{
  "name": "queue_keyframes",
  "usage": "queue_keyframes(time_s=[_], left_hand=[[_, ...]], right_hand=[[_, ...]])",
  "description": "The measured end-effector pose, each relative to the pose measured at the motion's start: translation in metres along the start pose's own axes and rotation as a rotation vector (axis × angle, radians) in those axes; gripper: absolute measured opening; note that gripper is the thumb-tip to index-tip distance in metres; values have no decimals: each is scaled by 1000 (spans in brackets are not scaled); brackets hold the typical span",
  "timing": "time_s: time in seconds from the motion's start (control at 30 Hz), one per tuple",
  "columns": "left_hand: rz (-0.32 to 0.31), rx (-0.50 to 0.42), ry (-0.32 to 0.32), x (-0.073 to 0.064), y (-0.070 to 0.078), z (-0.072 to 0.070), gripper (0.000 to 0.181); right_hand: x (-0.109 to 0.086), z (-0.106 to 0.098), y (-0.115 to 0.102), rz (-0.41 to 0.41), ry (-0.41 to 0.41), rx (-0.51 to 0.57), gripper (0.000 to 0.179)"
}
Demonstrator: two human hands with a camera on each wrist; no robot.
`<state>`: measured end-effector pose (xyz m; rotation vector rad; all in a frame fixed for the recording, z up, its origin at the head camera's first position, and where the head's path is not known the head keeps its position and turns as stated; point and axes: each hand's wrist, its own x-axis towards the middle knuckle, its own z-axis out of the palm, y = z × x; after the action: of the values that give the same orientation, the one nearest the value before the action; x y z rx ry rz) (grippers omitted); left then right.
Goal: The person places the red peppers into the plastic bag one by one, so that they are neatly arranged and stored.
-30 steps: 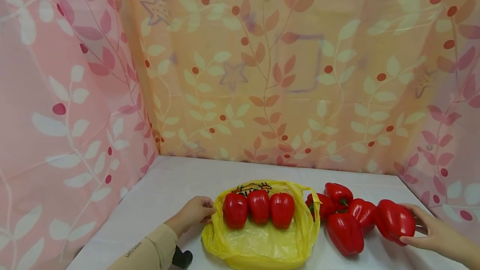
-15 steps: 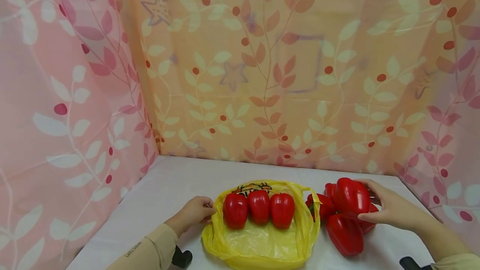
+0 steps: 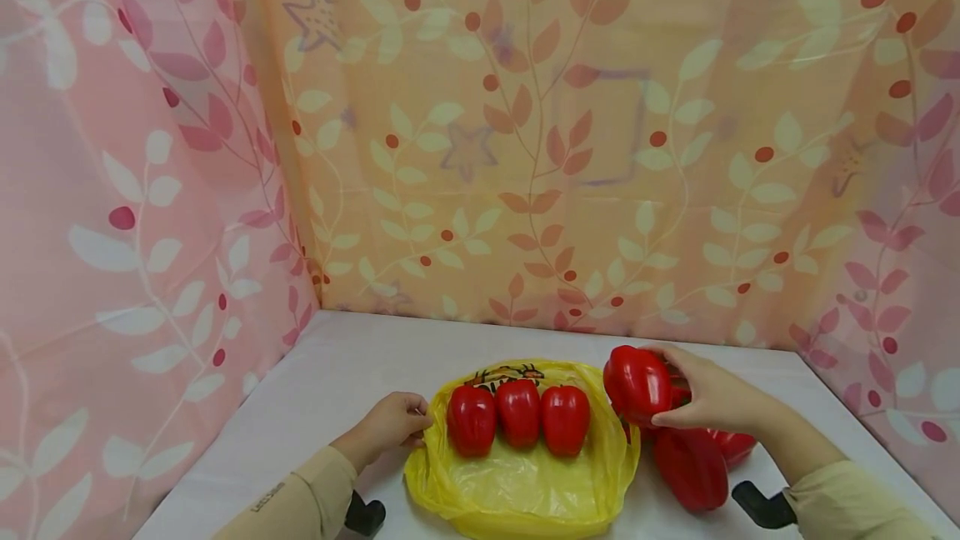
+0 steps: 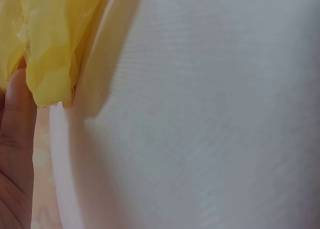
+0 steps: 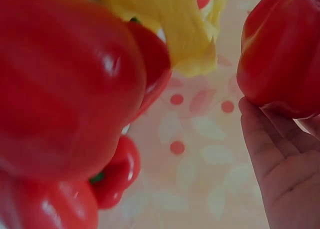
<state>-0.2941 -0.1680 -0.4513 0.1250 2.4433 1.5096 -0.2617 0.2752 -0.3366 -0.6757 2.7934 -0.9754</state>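
Head view faces forward-down; closer wrist views share its yellow bag.

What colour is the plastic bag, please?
The bag is mainly yellow, clearest in the head view.

Head view: diffuse, fairly even light; small white glints on the red peppers. Left wrist: dim, soft-focused; a shadow beside the yellow bag crosses the desk. Right wrist: dim; nearest pepper blurred, bearing a highlight.
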Motion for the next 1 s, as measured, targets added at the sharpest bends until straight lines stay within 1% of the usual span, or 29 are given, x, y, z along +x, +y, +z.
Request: queue_keyframes(time_s=[0.17,0.37,0.57,0.67,1.0], left_hand=[[2,-2,-3,-1,1,0,10],[5,-4,-7,-2,2,0,10],[-2,8,-6,-1,1,1,10],[-3,12,-4,0,1,1,10],[-8,5,4,0,0,2,10]], right_hand=[[14,12,-11,-24,-4,5,92],[31,28,-30,-93,-42,39,86],[45,43,-48,-151,-75,-19,86],[51,49,-55,-169,-95,-30,86],[64,78,-72,-119,-177,-53,93]])
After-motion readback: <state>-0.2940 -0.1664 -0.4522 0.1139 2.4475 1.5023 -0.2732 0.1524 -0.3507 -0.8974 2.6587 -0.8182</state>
